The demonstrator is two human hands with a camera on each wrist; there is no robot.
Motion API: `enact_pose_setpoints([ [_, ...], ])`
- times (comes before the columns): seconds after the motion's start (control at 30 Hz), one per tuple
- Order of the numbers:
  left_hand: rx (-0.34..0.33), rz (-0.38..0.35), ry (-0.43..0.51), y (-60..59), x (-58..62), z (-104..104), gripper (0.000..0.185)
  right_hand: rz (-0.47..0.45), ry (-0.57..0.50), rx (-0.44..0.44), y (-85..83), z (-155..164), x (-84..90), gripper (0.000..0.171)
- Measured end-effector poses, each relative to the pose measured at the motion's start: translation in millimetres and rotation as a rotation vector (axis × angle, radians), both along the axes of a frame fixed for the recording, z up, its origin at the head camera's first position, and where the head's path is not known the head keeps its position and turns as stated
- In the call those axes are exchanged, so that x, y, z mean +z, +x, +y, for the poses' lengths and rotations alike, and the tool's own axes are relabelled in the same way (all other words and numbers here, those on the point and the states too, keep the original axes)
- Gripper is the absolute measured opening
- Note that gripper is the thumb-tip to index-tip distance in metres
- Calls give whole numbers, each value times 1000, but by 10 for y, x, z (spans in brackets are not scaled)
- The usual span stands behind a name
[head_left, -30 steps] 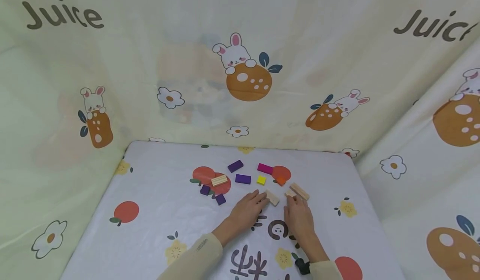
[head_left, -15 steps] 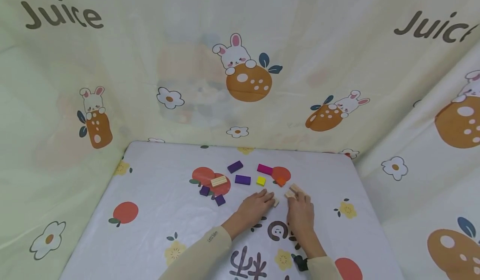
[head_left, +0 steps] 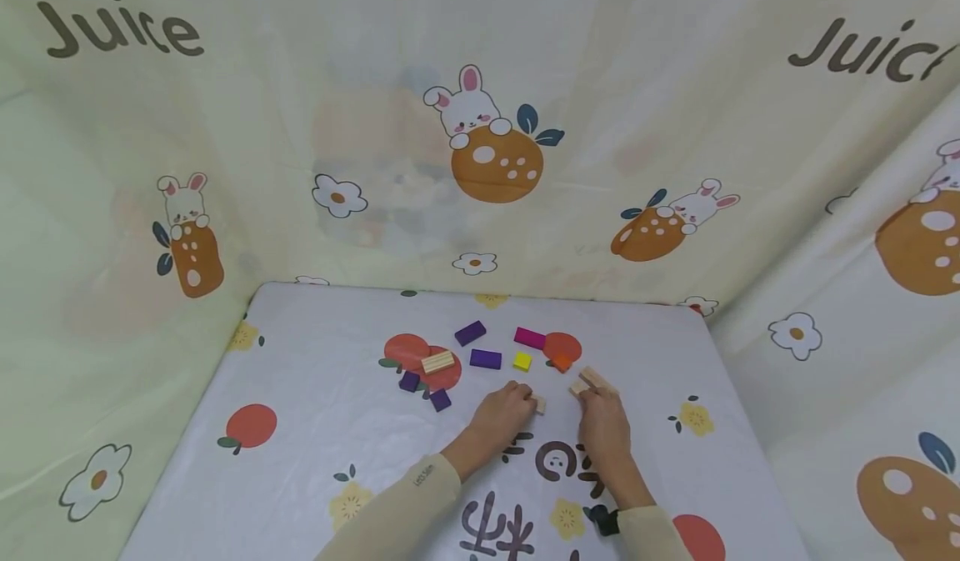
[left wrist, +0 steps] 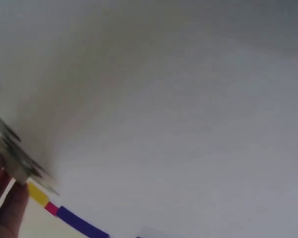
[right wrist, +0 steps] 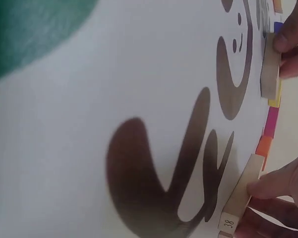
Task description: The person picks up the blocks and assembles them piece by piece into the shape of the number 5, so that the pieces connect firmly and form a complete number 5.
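Note:
In the head view my left hand (head_left: 504, 418) is low over the table and grips a plain wooden block (head_left: 540, 404), whose end shows past the fingers. The right wrist view shows this block (right wrist: 270, 69) pinched with the thumb on its near face. My right hand (head_left: 604, 424) is to the right, its fingertips at two pale wooden blocks (head_left: 597, 378) lying close together. Seen from the right wrist, the right thumb and fingers (right wrist: 272, 181) pinch a long wooden block (right wrist: 244, 191) with "38" on its end. The left wrist view is blurred.
Beyond the hands lie a yellow block (head_left: 522, 362), an orange block (head_left: 561, 363), a magenta block (head_left: 530, 338) and several purple blocks (head_left: 486, 359). A striped wooden block (head_left: 438, 362) is further left. Patterned cloth (head_left: 397, 244) hangs behind the table (head_left: 315, 428).
My left hand first reached right over the wooden block, then drew back left, now gripping it. The block's angle has changed. My right hand has shifted slightly right, still at its blocks.

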State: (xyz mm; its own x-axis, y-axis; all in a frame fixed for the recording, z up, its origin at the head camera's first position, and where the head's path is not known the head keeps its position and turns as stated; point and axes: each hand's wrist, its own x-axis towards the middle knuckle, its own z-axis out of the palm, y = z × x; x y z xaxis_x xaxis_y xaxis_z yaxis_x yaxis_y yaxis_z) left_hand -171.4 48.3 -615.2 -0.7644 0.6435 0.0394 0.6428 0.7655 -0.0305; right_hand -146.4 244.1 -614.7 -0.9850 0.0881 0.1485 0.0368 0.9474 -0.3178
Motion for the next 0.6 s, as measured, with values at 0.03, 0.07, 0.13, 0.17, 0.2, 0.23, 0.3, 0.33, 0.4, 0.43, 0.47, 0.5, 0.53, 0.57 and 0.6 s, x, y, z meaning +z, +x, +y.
enact_pose_setpoints([
  [0.03, 10, -5, 0, 2, 10, -17, 34, -8, -1, -2, -3, 1, 5, 17],
  [0.07, 20, -11, 0, 7, 22, -34, 35, -17, 0, -2, -7, 2, 12, 17],
  [0.13, 43, -34, -6, 21, 50, -64, 37, -31, 6, 1, -12, 9, 25, 18],
  [0.17, 55, -41, -11, 29, 62, -79, 38, -38, 10, 5, -13, 15, 31, 18],
  [0.2, 67, -48, -18, 37, 73, -93, 38, -43, 11, 8, -13, 20, 37, 18],
  [0.23, 80, -52, -14, 48, 92, -107, 37, -48, 12, 11, -13, 22, 46, 19],
  [0.3, 104, -58, -15, 66, 118, -133, 33, -57, 15, 13, -10, 27, 61, 18],
  [0.33, 116, -62, -6, 72, 131, -146, 30, -60, 15, 14, -9, 28, 67, 18],
  [0.4, 130, -68, 5, 82, 154, -173, 27, -63, 16, 12, -5, 25, 78, 18],
  [0.43, 131, -82, 15, 80, 166, -189, 27, -66, 15, 11, -5, 23, 83, 18],
  [0.47, 129, -102, 22, 69, 173, -205, 30, -66, 15, 10, -6, 23, 84, 18],
  [0.5, 122, -130, 34, 52, 187, -223, 33, -65, 16, 10, -9, 19, 86, 18],
  [0.53, 108, -159, 43, 29, 197, -244, 36, -63, 15, 10, -11, 19, 86, 18],
  [0.57, 86, -191, 46, 3, 209, -269, 40, -63, 13, 8, -13, 17, 84, 18],
  [0.6, 58, -221, 50, -30, 219, -293, 44, -62, 9, 6, -13, 13, 86, 18],
])
